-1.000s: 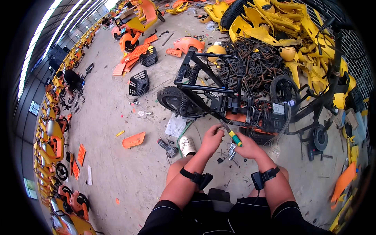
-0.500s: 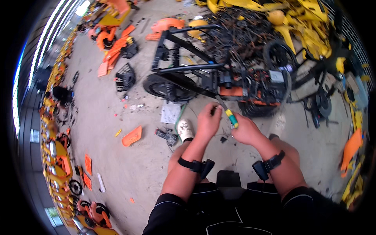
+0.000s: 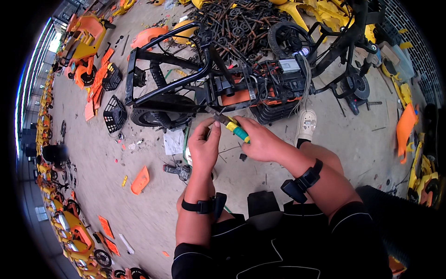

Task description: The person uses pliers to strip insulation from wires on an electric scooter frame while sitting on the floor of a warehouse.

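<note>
My right hand point(image 3: 255, 142) grips a tool point(image 3: 239, 131) with a yellow-and-green handle and a dark metal head, which lies against the lower bar of a black scooter frame point(image 3: 162, 65). My left hand point(image 3: 204, 146) is closed just left of that head, fingers curled and thumb up; what is in it I cannot make out. The frame carries a rear wheel point(image 3: 141, 116), wiring and an exposed electrical housing point(image 3: 299, 81). A cordless power tool point(image 3: 176, 171) lies on the floor left of my left hand.
A heap of rusty metal parts point(image 3: 232, 32) and yellow body panels point(image 3: 339, 16) lies behind the frame. A black crate point(image 3: 114, 116) and orange panel point(image 3: 139, 179) are on the floor point(image 3: 102, 162). Scooters point(image 3: 79, 237) line the left side, near a crouching person point(image 3: 53, 153).
My view has swung, moving the scooter frame up and left in the picture. The tool is tilted further toward horizontal, and my right forearm now reaches in more diagonally from the right.
</note>
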{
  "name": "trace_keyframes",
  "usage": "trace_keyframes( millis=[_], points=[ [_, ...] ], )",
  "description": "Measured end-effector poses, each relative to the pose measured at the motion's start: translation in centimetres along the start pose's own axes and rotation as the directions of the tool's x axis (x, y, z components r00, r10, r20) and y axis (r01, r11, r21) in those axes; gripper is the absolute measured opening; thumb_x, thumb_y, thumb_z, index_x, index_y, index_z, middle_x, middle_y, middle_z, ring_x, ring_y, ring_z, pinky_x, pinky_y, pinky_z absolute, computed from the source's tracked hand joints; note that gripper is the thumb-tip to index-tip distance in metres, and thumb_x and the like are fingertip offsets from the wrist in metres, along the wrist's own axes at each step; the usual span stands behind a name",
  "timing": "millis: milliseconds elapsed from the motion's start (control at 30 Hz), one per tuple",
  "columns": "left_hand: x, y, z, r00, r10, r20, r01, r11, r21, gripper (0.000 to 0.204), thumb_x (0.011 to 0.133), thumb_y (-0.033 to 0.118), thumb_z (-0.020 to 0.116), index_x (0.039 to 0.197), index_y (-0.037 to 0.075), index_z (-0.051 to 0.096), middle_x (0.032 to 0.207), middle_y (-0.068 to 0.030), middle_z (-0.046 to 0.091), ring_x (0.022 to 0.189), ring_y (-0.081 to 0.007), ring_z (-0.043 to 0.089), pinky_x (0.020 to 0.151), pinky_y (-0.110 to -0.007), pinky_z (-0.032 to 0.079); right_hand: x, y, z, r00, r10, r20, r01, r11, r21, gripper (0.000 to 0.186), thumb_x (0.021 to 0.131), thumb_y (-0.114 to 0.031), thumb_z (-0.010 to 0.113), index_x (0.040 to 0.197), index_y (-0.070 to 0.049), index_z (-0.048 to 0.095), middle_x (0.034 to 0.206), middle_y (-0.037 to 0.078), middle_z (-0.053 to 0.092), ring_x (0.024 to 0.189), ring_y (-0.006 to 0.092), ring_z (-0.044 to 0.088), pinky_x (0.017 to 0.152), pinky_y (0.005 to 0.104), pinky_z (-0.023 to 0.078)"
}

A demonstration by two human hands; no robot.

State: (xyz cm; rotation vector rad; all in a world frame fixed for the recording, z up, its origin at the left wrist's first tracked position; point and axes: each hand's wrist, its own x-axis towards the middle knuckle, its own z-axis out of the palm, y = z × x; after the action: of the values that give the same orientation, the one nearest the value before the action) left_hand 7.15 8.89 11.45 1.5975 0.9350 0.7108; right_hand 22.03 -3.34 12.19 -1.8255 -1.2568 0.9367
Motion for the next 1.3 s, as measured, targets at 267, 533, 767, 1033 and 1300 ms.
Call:
trace_keyframes(
  millis=[267,533,767,1033,1300],
  points=[
    [1.0,-0.1,-0.2,1.000,0.016,0.008,-0.016,0.999,0.046,0.017,0.098,0.016,0.071,0.100,-0.001,0.069,0.076,0.0047,0.058,0.070,-0.0027,0.045,0.061,-0.021,0.038,1.2,2.0,0.5,0.998,-0.054,-0.026,0.052,0.996,-0.073,0.074,0.080,-0.004,0.060,0.150,0.003,0.034,0.144,0.026,0.046,0.133,0.0432,0.047,0.110,0.0446,0.042],
    [1.6,-0.8,-1.4,0.993,-0.070,0.094,0.058,0.990,0.131,0.016,0.098,0.015,0.067,0.091,0.001,0.065,0.073,0.0058,0.054,0.068,-0.0027,0.044,0.059,-0.023,0.036,1.9,2.0,0.4,0.991,0.015,0.130,-0.022,0.998,0.053,0.070,0.079,-0.003,0.058,0.147,-0.001,0.040,0.140,0.027,0.048,0.131,0.0442,0.048,0.107,0.0452,0.043],
    [2.5,-1.6,-2.1,0.987,-0.053,0.152,0.016,0.971,0.238,0.018,0.098,0.016,0.067,0.100,-0.001,0.069,0.073,0.0034,0.058,0.068,-0.0055,0.047,0.060,-0.025,0.040,2.9,2.1,-0.1,0.993,0.073,0.092,-0.061,0.989,-0.133,0.056,0.080,-0.010,0.061,0.135,-0.001,0.050,0.130,0.024,0.058,0.122,0.0420,0.056,0.100,0.0463,0.047],
    [3.5,-2.4,-0.7,0.998,-0.040,0.053,0.036,0.997,0.065,0.021,0.101,0.020,0.065,0.108,0.000,0.070,0.084,0.0026,0.063,0.079,-0.0062,0.053,0.072,-0.024,0.045,4.7,2.6,-0.8,0.975,0.188,0.122,-0.195,0.980,0.047,0.057,0.081,-0.011,0.061,0.136,-0.001,0.050,0.130,0.025,0.059,0.121,0.0431,0.057,0.099,0.0468,0.047],
    [5.1,-3.3,-1.5,0.996,0.089,0.018,-0.091,0.959,0.268,0.022,0.098,0.016,0.067,0.111,-0.001,0.071,0.093,-0.0087,0.073,0.085,-0.0117,0.064,0.078,-0.028,0.051,6.9,4.4,1.3,0.989,0.070,0.131,-0.075,0.997,0.034,0.068,0.081,-0.009,0.058,0.147,-0.004,0.043,0.141,0.026,0.053,0.131,0.0422,0.051,0.107,0.0441,0.044]
  ],
)
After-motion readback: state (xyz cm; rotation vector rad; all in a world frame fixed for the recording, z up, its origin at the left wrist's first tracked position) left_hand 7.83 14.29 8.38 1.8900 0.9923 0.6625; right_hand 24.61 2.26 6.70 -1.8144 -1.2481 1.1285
